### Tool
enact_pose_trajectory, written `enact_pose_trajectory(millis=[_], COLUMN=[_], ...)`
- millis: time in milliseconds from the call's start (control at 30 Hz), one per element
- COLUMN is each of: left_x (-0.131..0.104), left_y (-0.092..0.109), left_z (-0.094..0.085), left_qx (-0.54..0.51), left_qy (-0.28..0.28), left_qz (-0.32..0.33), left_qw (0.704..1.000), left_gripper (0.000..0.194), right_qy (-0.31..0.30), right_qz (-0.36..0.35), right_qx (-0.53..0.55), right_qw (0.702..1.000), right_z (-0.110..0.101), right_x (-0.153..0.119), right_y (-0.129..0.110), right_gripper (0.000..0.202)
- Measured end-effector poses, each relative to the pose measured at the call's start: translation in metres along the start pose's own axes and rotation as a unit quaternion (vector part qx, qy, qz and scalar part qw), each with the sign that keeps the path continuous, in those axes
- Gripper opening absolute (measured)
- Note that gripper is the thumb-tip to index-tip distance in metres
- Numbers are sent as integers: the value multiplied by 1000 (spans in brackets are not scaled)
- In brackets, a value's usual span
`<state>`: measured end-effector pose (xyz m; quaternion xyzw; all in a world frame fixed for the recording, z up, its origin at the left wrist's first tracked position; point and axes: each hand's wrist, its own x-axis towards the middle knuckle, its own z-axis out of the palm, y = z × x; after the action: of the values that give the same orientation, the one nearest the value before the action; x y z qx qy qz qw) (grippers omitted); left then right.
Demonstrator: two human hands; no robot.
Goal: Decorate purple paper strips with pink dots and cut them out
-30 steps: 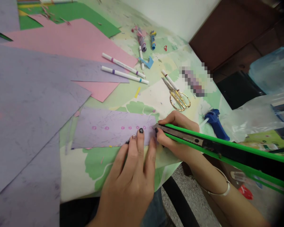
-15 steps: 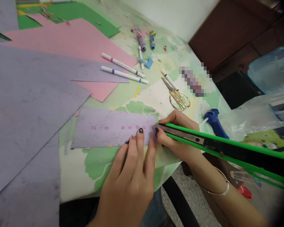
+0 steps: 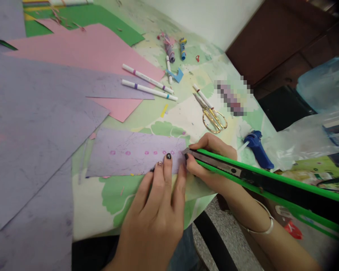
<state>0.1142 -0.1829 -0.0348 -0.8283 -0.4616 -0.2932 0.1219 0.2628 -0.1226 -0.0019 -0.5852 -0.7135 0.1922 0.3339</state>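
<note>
A strip of purple paper (image 3: 115, 164) lies flat on the table, with a row of small pink-purple marks along its middle. My left hand (image 3: 155, 207) rests on its lower edge, fingers stretched out and pressing it down. My right hand (image 3: 211, 162) grips a green box cutter (image 3: 231, 169) close to its blade. The blade tip meets the right end of the strip, beside the row of marks. The cutter's handle reaches out to the right, near the camera.
Gold-handled scissors (image 3: 211, 116) and several markers (image 3: 149, 90) lie beyond the strip. A blue glue gun (image 3: 257, 148) sits at the right edge. Large purple sheets (image 3: 39, 131), a pink sheet (image 3: 81, 49) and a green sheet (image 3: 107, 22) cover the left. Small rolled paper figures (image 3: 169, 51) are at the back.
The cutter's handle end has swung slightly lower, while its tip stays at the strip's right end. My left hand and the strip have hardly moved.
</note>
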Motion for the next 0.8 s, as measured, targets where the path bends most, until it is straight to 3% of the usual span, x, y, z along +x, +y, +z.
enact_pose_trajectory(millis=[300,567,700,800], left_x=[-2,-7,-7,-12], left_y=[2,2,0,0], left_z=[0,-1,-15,-33], left_qx=[9,8,-138,-354], left_qy=[6,-31,-27,4], left_qz=[-4,-9,-23,-94], left_qw=[1000,999,990,930], left_gripper=[37,40,48,36], right_qy=[2,97,112,102], right_qz=[-6,43,63,64], right_qx=[8,178,233,227], right_qw=[1000,978,964,966], right_z=[0,-3,-2,-2], right_x=[-1,2,7,12], right_y=[4,17,23,22], right_gripper=[13,12,13,15])
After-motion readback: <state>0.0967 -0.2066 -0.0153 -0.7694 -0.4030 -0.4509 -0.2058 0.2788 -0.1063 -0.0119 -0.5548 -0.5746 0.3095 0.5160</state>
